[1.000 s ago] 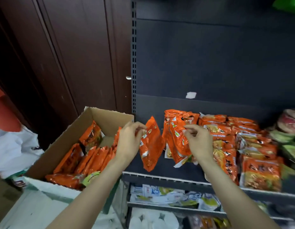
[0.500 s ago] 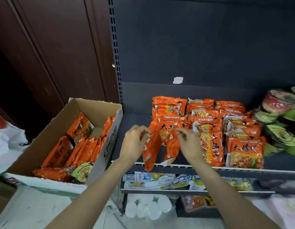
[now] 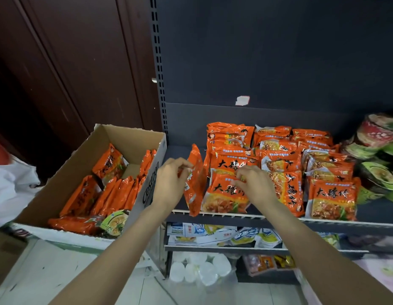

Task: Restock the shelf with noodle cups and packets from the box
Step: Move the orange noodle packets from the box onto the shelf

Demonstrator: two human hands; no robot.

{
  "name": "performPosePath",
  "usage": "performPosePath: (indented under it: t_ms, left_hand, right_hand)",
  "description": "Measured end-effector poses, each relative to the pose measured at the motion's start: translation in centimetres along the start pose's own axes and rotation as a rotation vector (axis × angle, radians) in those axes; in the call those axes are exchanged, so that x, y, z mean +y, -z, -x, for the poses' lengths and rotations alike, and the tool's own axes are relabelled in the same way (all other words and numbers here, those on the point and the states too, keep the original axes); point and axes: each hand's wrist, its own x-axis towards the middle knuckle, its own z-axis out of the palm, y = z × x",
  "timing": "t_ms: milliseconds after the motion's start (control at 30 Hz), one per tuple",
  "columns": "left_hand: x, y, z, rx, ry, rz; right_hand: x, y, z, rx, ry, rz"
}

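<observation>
My left hand [image 3: 170, 183] pinches the top edge of an orange noodle packet [image 3: 194, 183] that hangs edge-on over the front of the dark shelf [image 3: 367, 221]. Just to its right, my right hand [image 3: 255, 183] pinches the top of another orange packet [image 3: 224, 197] standing at the front of the left row. Rows of orange packets [image 3: 279, 159] fill the shelf behind. A cardboard box [image 3: 85, 155] on the left holds several more orange packets [image 3: 116, 192] and a green noodle cup [image 3: 114, 223].
Green and red noodle cups [image 3: 376, 159] are stacked at the shelf's right end. A lower shelf holds blue, white and yellow packets [image 3: 224, 235]; white cups [image 3: 200, 269] sit near the floor. Dark wooden doors [image 3: 70, 62] stand behind the box. White bags [image 3: 10, 186] lie at far left.
The right hand's packet has come down face-forward at the front of the left row. My left hand has carried its packet closer to the shelf edge. The view has shifted left.
</observation>
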Motion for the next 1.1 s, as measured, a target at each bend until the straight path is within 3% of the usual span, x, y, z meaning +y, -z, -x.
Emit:
performPosePath:
  t_ms: [267,467,533,633,733,1000,1033,1100]
  left_hand:
    - [-0.8,-0.5,-0.6,-0.002,0.012,-0.030]
    - [-0.9,-1.6,-1.0,-0.044,0.060,0.015]
    - [-1.0,-1.7,-1.1,-0.030,0.110,0.064]
    - [-0.3,-1.9,-1.5,-0.032,0.189,0.130]
    - [1.0,-2.4,-2.2,-0.034,0.261,0.206]
    - [3.3,-4.5,-2.8,-0.214,0.363,0.568]
    - [3.1,-4.6,-2.7,-0.242,0.309,0.544]
    - [2.1,-4.7,-2.3,-0.259,0.136,0.283]
  right_hand:
    - [0.2,-1.5,-2.5,0.101,-0.089,0.051]
    - [0.5,-2.2,-3.4,0.026,-0.072,0.138]
    - [-0.4,-1.7,-2.1,0.057,-0.008,-0.040]
    - [-2.9,-0.3,-0.1,-0.156,0.086,-0.433]
    - [-4.2,0.4,0.7,-0.292,0.108,-0.543]
    - [-2.8,0.7,0.5,-0.081,-0.011,-0.523]
    - [-2.3,0.7,0.5,-0.066,-0.039,-0.521]
    - [-1.0,0.7,0.7,-0.052,-0.105,-0.540]
